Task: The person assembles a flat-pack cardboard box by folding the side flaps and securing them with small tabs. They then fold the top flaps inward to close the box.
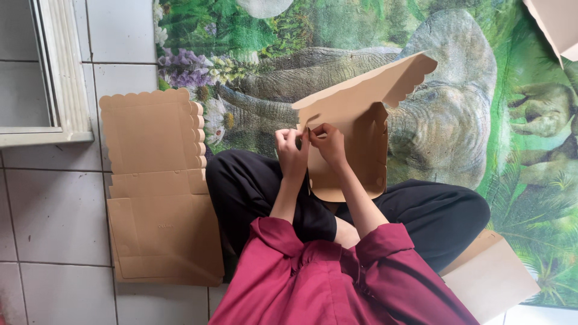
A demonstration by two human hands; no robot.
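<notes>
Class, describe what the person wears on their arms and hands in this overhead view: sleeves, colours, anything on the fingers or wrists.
Both arms wear dark red sleeves, pushed up and bunched near the elbows, leaving the forearms bare. The left hand and right hand are bare: no gloves, and no watch or bracelet shows. Rings cannot be told.

Left of where the two hands (310, 147) pinch the half-folded box (355, 144), a stack of flat scalloped cardboard blanks (159, 192) lies on the white tiled floor (54, 210), while beneath and beyond the grip spreads an elephant-print mat (457, 90), with another cardboard piece (490, 277) on it near the person's right.
</notes>
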